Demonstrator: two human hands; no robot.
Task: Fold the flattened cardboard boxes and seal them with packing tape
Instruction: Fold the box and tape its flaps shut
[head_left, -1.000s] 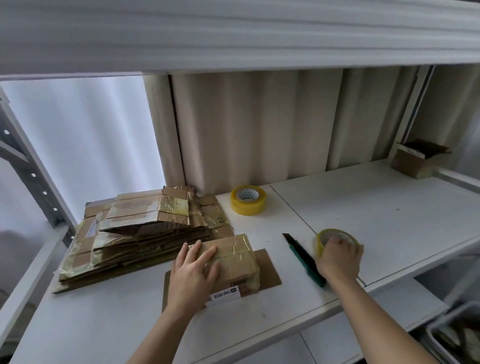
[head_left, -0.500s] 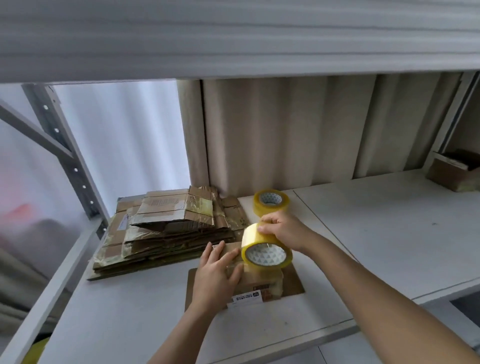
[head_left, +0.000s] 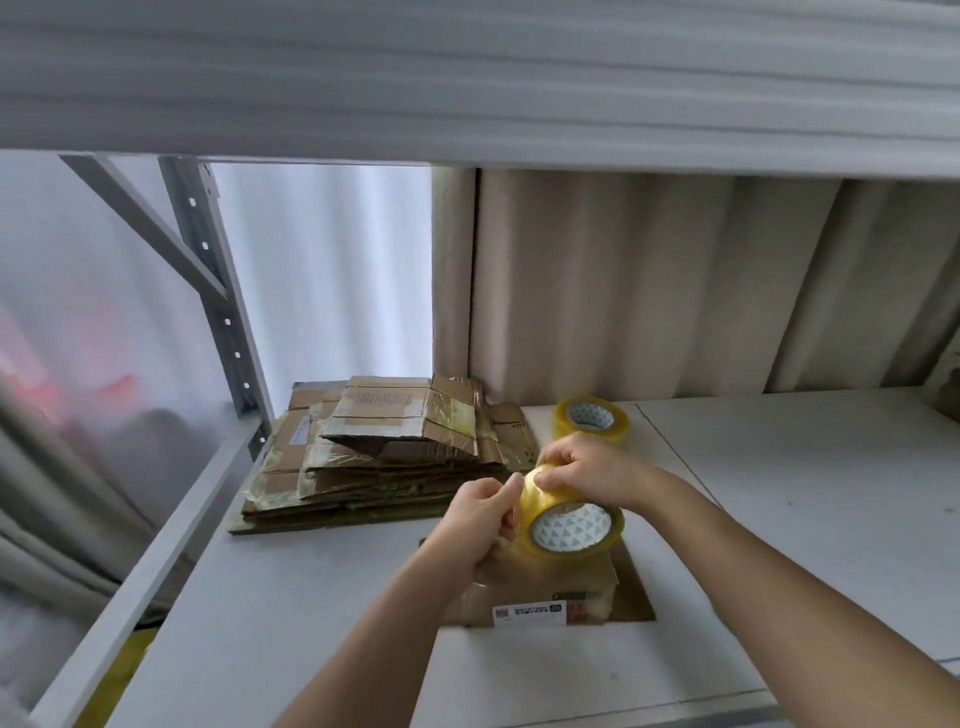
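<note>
The right hand grips a yellowish roll of clear packing tape over its top, held just above the small folded brown cardboard box on the white surface. The left hand has its fingers pinched at the roll's left rim, apparently picking for the tape end. Best to peel slowly and keep the roll steady. The stack of flattened cardboard boxes crowds the left; open room lies to the right, though a second tape roll sits just behind.
</note>
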